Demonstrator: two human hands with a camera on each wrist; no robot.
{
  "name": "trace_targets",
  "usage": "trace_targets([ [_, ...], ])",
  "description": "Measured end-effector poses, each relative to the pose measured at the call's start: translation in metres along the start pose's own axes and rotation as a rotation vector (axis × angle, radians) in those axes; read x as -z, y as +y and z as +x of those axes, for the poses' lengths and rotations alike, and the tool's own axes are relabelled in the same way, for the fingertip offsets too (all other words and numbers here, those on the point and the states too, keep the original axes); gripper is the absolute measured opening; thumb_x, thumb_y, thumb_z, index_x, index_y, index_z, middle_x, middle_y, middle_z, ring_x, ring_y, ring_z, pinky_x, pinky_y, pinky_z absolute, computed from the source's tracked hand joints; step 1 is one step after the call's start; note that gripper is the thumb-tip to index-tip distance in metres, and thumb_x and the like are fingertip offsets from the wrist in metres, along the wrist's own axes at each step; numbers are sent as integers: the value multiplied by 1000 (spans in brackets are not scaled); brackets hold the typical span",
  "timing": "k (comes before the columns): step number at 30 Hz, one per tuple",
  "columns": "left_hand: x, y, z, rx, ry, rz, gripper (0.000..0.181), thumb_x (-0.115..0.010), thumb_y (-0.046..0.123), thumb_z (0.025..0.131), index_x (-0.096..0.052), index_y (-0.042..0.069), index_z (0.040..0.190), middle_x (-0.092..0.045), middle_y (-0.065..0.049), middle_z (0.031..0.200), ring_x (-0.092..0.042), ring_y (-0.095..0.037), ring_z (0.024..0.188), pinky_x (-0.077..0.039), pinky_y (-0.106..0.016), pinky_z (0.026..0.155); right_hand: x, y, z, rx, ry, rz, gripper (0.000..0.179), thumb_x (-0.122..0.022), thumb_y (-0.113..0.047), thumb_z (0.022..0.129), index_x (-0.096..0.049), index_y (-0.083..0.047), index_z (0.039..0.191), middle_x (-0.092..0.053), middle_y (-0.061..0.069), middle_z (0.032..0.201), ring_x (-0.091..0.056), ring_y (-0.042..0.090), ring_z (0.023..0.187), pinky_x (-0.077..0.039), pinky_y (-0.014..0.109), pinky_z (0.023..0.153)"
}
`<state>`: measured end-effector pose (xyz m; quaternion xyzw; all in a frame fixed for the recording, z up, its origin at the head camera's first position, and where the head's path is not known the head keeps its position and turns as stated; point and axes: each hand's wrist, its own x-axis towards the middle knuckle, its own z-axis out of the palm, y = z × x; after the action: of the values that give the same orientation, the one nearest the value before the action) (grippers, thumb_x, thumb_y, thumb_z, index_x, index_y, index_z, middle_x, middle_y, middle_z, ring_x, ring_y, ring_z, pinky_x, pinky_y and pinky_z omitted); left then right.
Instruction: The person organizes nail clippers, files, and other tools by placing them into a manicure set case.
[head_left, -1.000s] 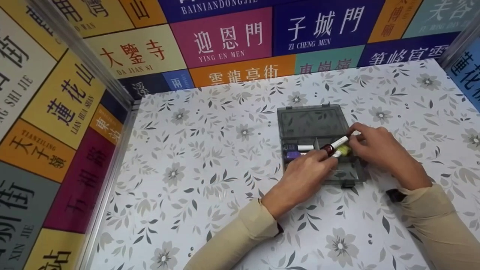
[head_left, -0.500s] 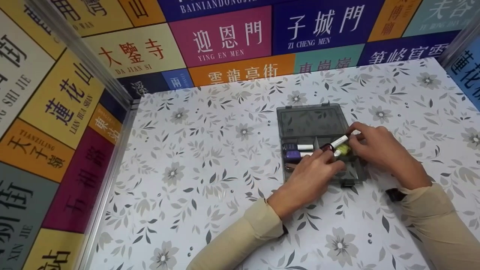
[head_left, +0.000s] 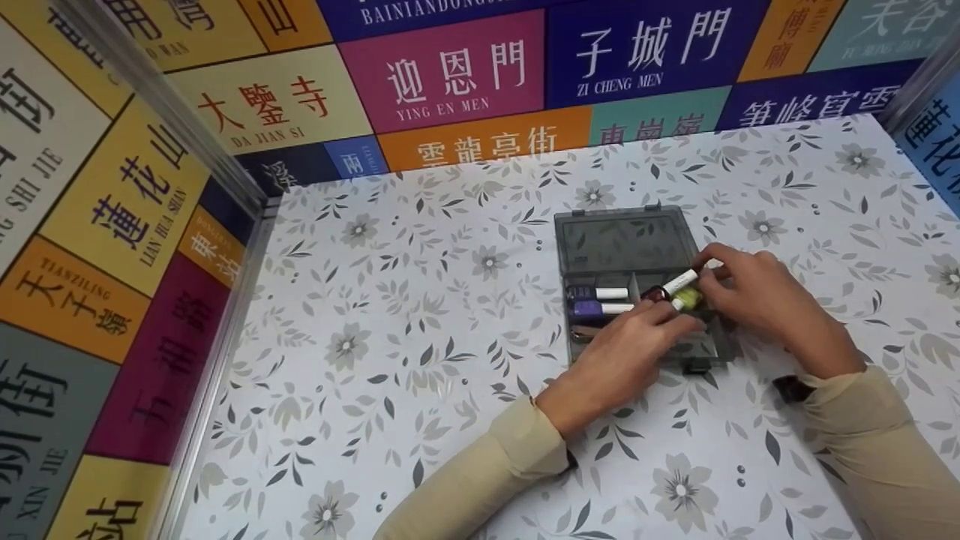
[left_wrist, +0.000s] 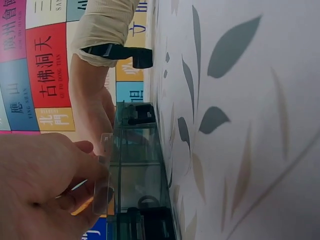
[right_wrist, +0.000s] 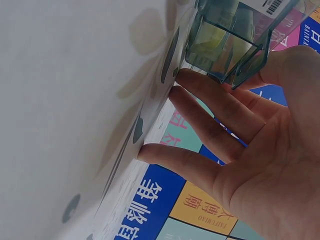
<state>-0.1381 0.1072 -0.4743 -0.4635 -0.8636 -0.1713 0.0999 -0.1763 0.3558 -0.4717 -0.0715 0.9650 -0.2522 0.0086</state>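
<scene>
A grey see-through plastic box lies with its lid thrown back. Nail polish bottles lie inside: a dark one, a purple one, a dark red one with a white cap tilted upward, and a yellow-green one. My left hand reaches over the box's front; in the left wrist view it pinches a thin clear plastic plate at the rim. At the box's right side is my right hand; three fingertips touch the table, while the box hides its thumb and index tips.
The table has a white floral cover. Panels with printed characters stand along its back and left sides. A front latch sticks out of the box. A brownish thing with a shiny end lies in the left compartment.
My left hand has shifted slightly right, its fingers moving off the dark red bottle. More of the purple bottle and the brownish thing now shows. My right hand stays in place.
</scene>
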Motion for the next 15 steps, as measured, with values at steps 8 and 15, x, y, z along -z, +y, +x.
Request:
trace_targets([
  [8, -6, 2, 1, -16, 55, 10, 41, -72, 7, 98, -73, 26, 134, -70, 8, 131, -64, -8, 123, -49, -16, 112, 0, 0, 0, 2, 7, -1, 24, -55, -24, 108, -70, -12, 123, -80, 26, 112, -71, 29, 78, -50, 38, 65],
  [15, -4, -1, -3, -3, 47, 50, 30, -67, 13, 103, -76, 27, 128, -74, 8, 129, -65, -10, 124, -51, -19, 111, -1, 3, 2, 52, 47, -21, 20, -58, -18, 104, -70, -10, 118, -81, 26, 105, -68, 29, 76, -47, 37, 62],
])
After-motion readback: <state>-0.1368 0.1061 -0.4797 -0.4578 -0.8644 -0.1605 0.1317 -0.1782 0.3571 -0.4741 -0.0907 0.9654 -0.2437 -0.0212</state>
